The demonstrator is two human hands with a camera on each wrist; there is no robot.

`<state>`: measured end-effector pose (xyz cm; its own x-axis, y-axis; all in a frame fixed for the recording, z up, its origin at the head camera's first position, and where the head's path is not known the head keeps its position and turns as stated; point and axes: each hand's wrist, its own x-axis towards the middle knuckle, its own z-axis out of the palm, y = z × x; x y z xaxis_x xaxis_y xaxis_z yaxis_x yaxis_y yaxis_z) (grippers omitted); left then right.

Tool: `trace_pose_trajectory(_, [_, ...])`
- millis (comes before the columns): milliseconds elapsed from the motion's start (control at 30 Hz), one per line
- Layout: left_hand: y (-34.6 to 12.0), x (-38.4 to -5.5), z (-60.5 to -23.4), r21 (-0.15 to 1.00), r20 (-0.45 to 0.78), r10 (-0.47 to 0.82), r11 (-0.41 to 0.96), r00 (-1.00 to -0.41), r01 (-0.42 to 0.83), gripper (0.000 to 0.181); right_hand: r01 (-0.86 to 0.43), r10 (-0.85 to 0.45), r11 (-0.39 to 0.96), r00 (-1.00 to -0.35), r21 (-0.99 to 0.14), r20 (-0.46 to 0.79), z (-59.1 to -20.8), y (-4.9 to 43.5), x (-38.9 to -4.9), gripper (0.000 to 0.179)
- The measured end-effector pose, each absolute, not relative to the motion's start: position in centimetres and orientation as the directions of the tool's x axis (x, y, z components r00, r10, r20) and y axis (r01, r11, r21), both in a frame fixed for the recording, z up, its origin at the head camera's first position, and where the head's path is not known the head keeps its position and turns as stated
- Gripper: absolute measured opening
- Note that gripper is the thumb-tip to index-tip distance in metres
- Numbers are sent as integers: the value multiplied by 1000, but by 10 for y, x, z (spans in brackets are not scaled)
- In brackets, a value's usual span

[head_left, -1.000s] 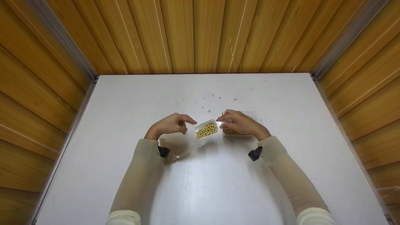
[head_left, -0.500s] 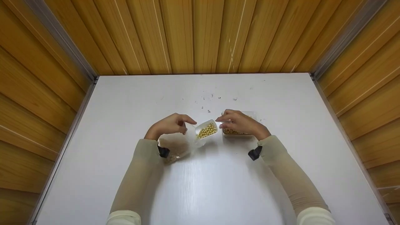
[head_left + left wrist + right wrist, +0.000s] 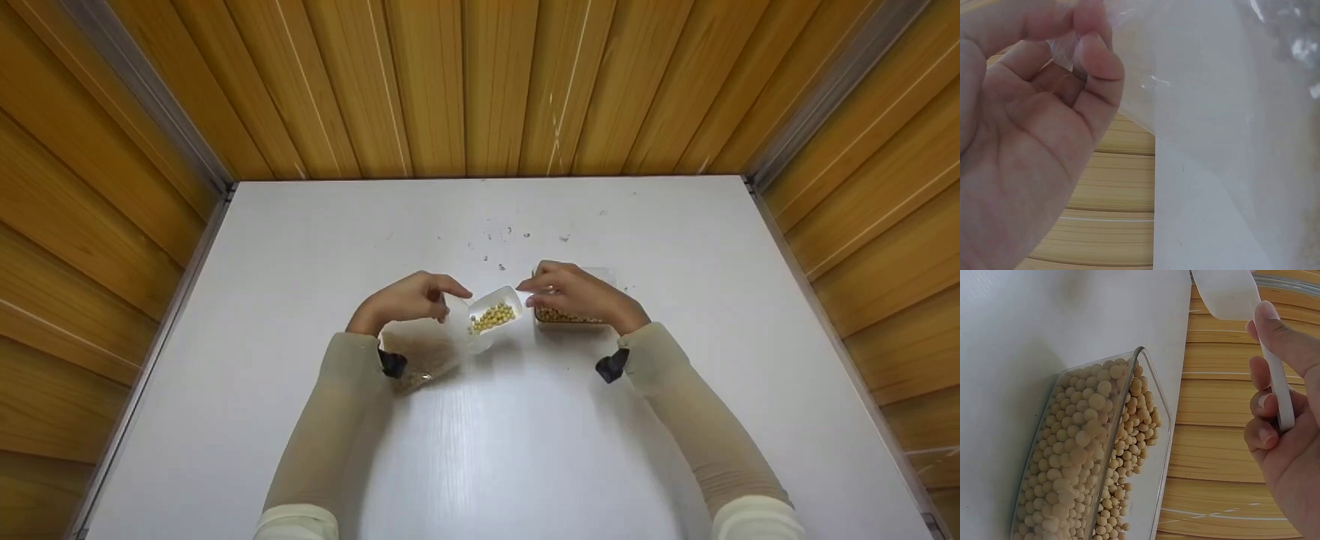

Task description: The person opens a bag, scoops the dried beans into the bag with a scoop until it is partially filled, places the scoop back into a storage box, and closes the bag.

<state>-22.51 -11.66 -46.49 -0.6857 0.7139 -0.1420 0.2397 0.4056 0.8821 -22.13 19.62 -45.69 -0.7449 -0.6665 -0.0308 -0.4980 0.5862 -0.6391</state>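
Note:
My right hand (image 3: 577, 294) grips the handle of a white scoop (image 3: 1278, 385). Soybeans (image 3: 493, 318) lie in the scoop's bowl, which tilts down to the left over the mouth of a clear plastic bag (image 3: 420, 345). The bag's upper edge is pinched between the thumb and fingers of my left hand (image 3: 411, 296); in the left wrist view that hand (image 3: 1044, 129) has its fingertips curled onto the film. Soybeans show dimly through the bag's lower part. Partly behind my right hand stands a clear rectangular container (image 3: 1154, 489) holding many soybeans (image 3: 1072, 439).
The white table (image 3: 480, 450) carries a few dark specks (image 3: 502, 267) beyond the hands. Wood-patterned panels (image 3: 495, 90) rise along its back and both sides. A black wrist camera (image 3: 613, 366) sits at my right cuff, and another (image 3: 393, 364) at my left.
The soybeans in the scoop have grown fewer, sliding toward its lower left lip, and more of its white inside shows. Both hands stay almost in place.

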Motion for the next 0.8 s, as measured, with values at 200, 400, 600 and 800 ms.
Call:
trace_pose_trajectory(200, [-117, -226, -465, 873, -159, 709, 427, -687, 238, 45, -519, -679, 576, -734, -632, -16, -456, 196, -222, 35])
trace_pose_trajectory(400, [-118, -227, -464, 874, -169, 711, 429, -683, 230, 46, -528, -688, 564, -726, -635, -7, -455, 196, -222, 35])
trace_pose_trajectory(600, [-119, -227, -464, 872, -158, 719, 423, -676, 247, 45, -551, -700, 557, -715, -621, 7, -455, 196, -223, 36])
trace_pose_trajectory(800, [-119, -226, -463, 880, -155, 723, 411, -673, 239, 43, -561, -701, 554, -713, -616, 19, -455, 196, -222, 34])
